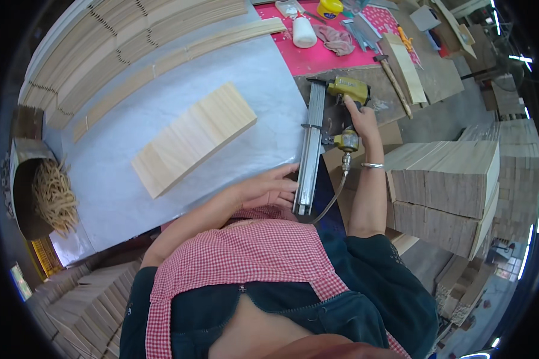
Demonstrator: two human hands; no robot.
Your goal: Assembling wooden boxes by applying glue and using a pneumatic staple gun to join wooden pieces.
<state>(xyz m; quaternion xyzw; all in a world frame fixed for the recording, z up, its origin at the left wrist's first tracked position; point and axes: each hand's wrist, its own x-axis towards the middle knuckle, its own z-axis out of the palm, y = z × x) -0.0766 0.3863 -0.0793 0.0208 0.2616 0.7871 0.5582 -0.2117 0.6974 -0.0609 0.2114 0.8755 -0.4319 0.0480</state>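
Observation:
My right hand (363, 119) is wrapped round the handle of a yellow pneumatic nail gun (350, 90) at the table's right side. The gun's long silver magazine (309, 155) slants down toward my body, and an air hose (335, 197) runs from its fitting. Close beside the magazine's near end is my left hand (269, 186), fingers extended and apart; whether the fingertips touch the metal I cannot tell. Left of the gun, a pale wooden block (194, 140), seemingly made of thin boards side by side, lies diagonally on the white tabletop (102, 197).
Bundled wooden strips (108, 48) line the far left. A bin (27, 221) of curly tan bands stands left. On the far right lie a hammer (394, 87), a board (404, 72), a white bottle (303, 33) and a rag (335, 39). Stacked boards (443, 185) rise beside my right arm.

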